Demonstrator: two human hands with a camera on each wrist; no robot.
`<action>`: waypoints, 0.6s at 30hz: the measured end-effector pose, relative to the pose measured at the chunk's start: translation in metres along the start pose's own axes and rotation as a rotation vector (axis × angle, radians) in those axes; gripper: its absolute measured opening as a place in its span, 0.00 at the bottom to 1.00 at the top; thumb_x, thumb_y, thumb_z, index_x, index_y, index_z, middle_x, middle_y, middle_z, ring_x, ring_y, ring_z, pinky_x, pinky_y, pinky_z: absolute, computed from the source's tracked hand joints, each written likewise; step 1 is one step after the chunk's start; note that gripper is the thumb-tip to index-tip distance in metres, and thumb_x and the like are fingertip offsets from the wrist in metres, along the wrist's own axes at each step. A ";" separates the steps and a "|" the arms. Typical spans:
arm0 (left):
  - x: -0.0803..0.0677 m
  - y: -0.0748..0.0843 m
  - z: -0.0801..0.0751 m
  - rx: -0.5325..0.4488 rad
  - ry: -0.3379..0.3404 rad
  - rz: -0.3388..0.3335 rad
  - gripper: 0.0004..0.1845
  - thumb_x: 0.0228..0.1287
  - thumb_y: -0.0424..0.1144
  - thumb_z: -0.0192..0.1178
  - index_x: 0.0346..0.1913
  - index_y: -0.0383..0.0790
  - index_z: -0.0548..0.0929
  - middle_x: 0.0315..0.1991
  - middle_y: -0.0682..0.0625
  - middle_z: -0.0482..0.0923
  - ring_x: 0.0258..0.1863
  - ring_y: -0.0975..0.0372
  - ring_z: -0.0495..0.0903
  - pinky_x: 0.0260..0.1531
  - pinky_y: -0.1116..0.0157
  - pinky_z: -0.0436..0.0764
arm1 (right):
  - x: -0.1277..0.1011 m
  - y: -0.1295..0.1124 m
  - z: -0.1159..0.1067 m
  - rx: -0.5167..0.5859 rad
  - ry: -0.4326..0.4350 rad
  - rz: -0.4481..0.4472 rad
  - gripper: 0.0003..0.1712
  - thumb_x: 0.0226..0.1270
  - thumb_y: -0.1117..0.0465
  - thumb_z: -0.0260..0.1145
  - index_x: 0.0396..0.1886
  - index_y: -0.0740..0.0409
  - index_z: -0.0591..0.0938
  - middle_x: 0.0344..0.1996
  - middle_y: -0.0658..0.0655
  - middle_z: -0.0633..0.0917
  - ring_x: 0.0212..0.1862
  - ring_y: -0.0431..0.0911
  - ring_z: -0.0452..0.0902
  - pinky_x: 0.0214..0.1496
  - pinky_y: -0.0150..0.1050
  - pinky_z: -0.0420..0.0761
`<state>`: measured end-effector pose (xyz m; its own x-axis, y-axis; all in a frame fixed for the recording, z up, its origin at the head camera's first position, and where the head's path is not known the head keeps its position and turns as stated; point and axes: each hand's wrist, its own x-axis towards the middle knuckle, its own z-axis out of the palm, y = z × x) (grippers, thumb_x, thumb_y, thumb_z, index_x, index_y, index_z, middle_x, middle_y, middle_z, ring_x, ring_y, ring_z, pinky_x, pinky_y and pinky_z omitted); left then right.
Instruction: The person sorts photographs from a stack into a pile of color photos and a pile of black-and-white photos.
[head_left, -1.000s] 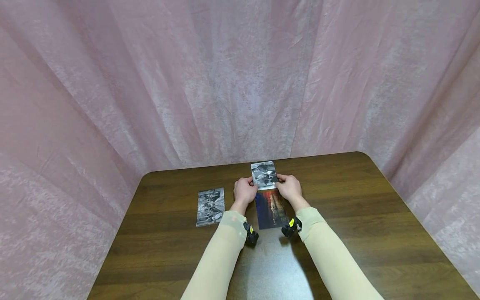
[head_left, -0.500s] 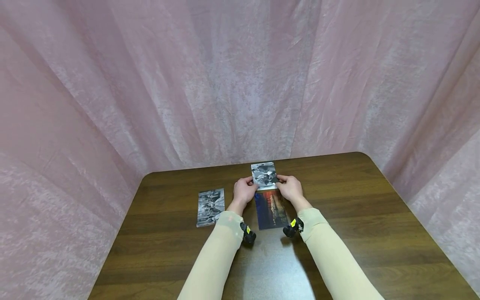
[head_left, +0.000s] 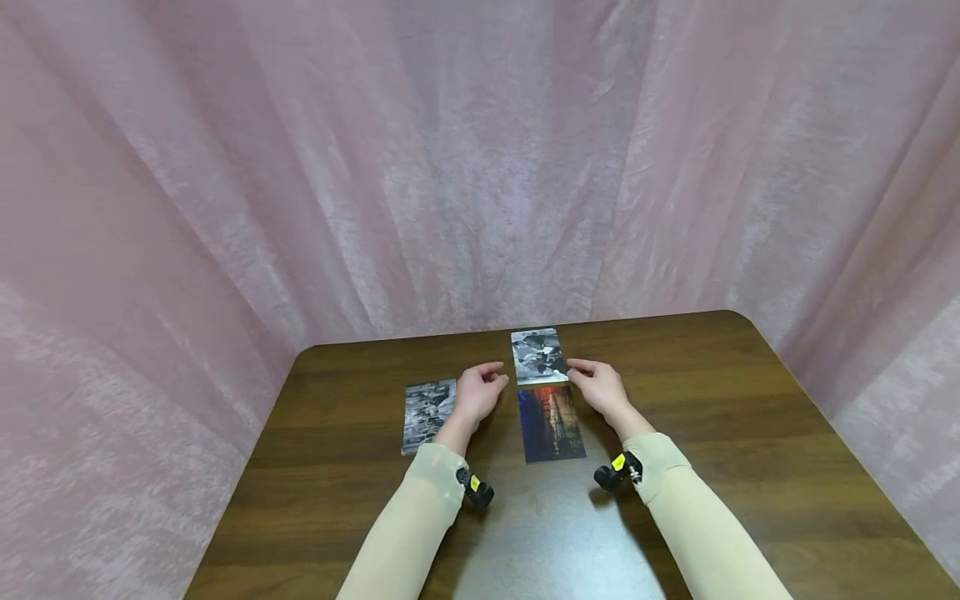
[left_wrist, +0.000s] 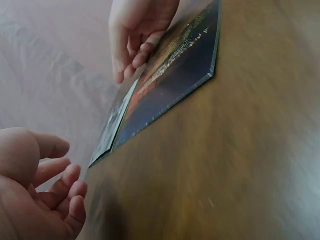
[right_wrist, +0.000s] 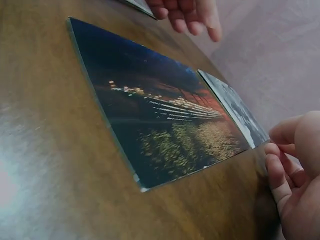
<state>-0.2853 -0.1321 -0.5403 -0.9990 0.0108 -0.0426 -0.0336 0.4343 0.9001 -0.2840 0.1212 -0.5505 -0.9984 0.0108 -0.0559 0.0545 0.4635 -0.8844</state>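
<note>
A black-and-white photo print lies flat near the table's far edge. Directly below it lies a colour night-scene photo print, their edges close together. My left hand hovers left of the far print with loosely bent fingers and holds nothing; a gap shows between them in the left wrist view. My right hand is at the far print's lower right corner. In the right wrist view its fingertips meet or nearly meet that corner, without a clear grip. Another black-and-white print lies left, partly covered by my left hand.
The brown wooden table has rounded far corners. Pink curtains hang behind it and along both sides. A black wrist camera sits on the left wrist, another camera on the right.
Both hands held the far print's sides before. Now my left hand has let go and moved left, over the left print's edge. My right hand has loosened and shifted slightly right. The prints stay put.
</note>
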 end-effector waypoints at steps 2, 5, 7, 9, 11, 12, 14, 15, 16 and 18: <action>-0.005 -0.004 -0.006 0.011 -0.018 0.005 0.19 0.76 0.38 0.65 0.65 0.37 0.86 0.45 0.49 0.83 0.44 0.57 0.78 0.47 0.58 0.76 | -0.003 -0.001 -0.001 0.013 0.014 0.002 0.24 0.82 0.58 0.62 0.71 0.63 0.82 0.69 0.67 0.81 0.73 0.62 0.72 0.74 0.59 0.70; -0.013 -0.010 -0.015 0.020 -0.019 0.015 0.19 0.76 0.37 0.65 0.65 0.37 0.87 0.46 0.48 0.83 0.45 0.56 0.79 0.48 0.56 0.78 | -0.008 -0.004 -0.001 0.046 0.030 -0.003 0.24 0.82 0.59 0.62 0.70 0.64 0.82 0.68 0.67 0.81 0.74 0.62 0.71 0.74 0.59 0.69; -0.018 -0.015 -0.021 0.022 -0.009 0.026 0.19 0.76 0.38 0.65 0.65 0.37 0.87 0.47 0.48 0.84 0.46 0.56 0.79 0.49 0.56 0.78 | -0.012 -0.006 -0.001 0.055 0.039 -0.015 0.23 0.82 0.59 0.62 0.70 0.64 0.82 0.68 0.67 0.81 0.73 0.62 0.72 0.74 0.58 0.69; -0.024 -0.018 -0.026 0.026 -0.001 0.035 0.18 0.76 0.39 0.65 0.64 0.38 0.87 0.47 0.49 0.84 0.47 0.56 0.80 0.50 0.55 0.79 | -0.018 -0.009 -0.001 0.053 0.046 -0.031 0.23 0.82 0.60 0.62 0.69 0.64 0.83 0.66 0.66 0.83 0.72 0.61 0.73 0.73 0.58 0.71; -0.030 -0.022 -0.030 0.033 -0.003 0.052 0.18 0.76 0.38 0.66 0.64 0.38 0.88 0.46 0.49 0.84 0.45 0.57 0.79 0.49 0.56 0.79 | -0.025 -0.011 0.001 0.039 0.050 -0.053 0.22 0.82 0.60 0.63 0.69 0.64 0.83 0.63 0.66 0.85 0.70 0.60 0.76 0.71 0.57 0.73; -0.033 -0.024 -0.032 0.037 -0.006 0.063 0.18 0.76 0.38 0.66 0.63 0.37 0.88 0.45 0.49 0.84 0.44 0.57 0.79 0.48 0.57 0.79 | -0.029 -0.012 0.002 0.029 0.048 -0.066 0.22 0.81 0.60 0.63 0.69 0.64 0.83 0.62 0.65 0.86 0.68 0.60 0.78 0.70 0.57 0.74; -0.039 -0.026 -0.036 0.044 -0.014 0.084 0.17 0.75 0.36 0.66 0.62 0.35 0.88 0.43 0.49 0.84 0.42 0.58 0.78 0.46 0.58 0.78 | -0.036 -0.016 0.006 0.016 0.040 -0.094 0.22 0.81 0.61 0.64 0.68 0.64 0.83 0.59 0.65 0.87 0.65 0.59 0.81 0.66 0.56 0.77; -0.042 -0.027 -0.038 0.053 -0.016 0.097 0.17 0.74 0.36 0.66 0.61 0.35 0.88 0.42 0.49 0.84 0.41 0.59 0.78 0.45 0.59 0.78 | -0.039 -0.018 0.007 0.006 0.038 -0.110 0.22 0.80 0.61 0.64 0.68 0.64 0.83 0.58 0.64 0.88 0.62 0.59 0.82 0.64 0.55 0.79; -0.044 -0.028 -0.041 0.062 -0.016 0.112 0.17 0.74 0.35 0.66 0.61 0.34 0.88 0.42 0.49 0.84 0.40 0.59 0.78 0.44 0.59 0.77 | -0.043 -0.020 0.010 0.004 0.035 -0.124 0.22 0.80 0.62 0.65 0.68 0.65 0.83 0.56 0.64 0.89 0.60 0.58 0.84 0.62 0.54 0.80; -0.049 -0.031 -0.049 0.077 -0.007 0.130 0.17 0.73 0.35 0.67 0.60 0.33 0.88 0.41 0.49 0.84 0.39 0.60 0.78 0.43 0.60 0.77 | -0.048 -0.026 0.015 -0.004 0.023 -0.151 0.22 0.79 0.62 0.66 0.67 0.65 0.84 0.54 0.63 0.90 0.57 0.56 0.85 0.58 0.50 0.82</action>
<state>-0.2367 -0.1898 -0.5447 -0.9946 0.0781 0.0691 0.0989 0.4968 0.8622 -0.2375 0.0957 -0.5319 -0.9953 -0.0397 0.0884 -0.0967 0.4646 -0.8802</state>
